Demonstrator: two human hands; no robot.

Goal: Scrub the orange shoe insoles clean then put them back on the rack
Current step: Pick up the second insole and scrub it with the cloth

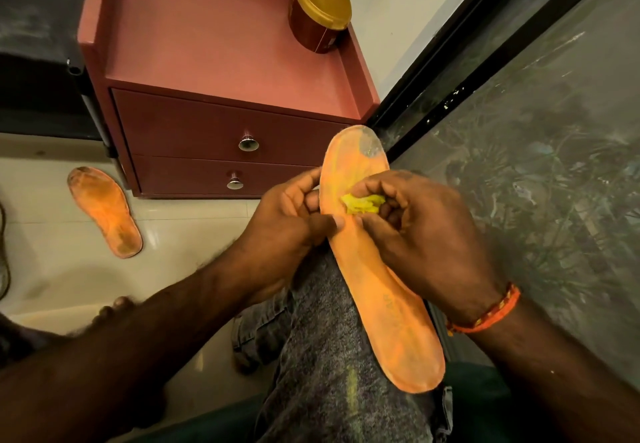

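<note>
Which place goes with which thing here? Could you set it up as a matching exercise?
Things:
1. long orange foam insole being scrubbed
2. dirty orange insole lying apart
3. round maroon tub with gold lid
4. crumpled yellow cloth

Places:
A. on the pink cabinet top
B. on the pale floor tiles
C. in the right hand
D. on the knee, steadied by the left hand

Pairs: 1-D, 2-B, 3-A, 4-C

- The right hand (420, 234) covers most of the yellow cloth (363, 203); only a crumpled bit shows between the fingers.
- Both hands hide the middle of the held orange insole (388, 307).
- The print on its heel half is too blurred to read.
- The jar's (317, 16) label is turned away, unreadable.
- A dark object (3, 252) is cut off at the left edge.
</note>
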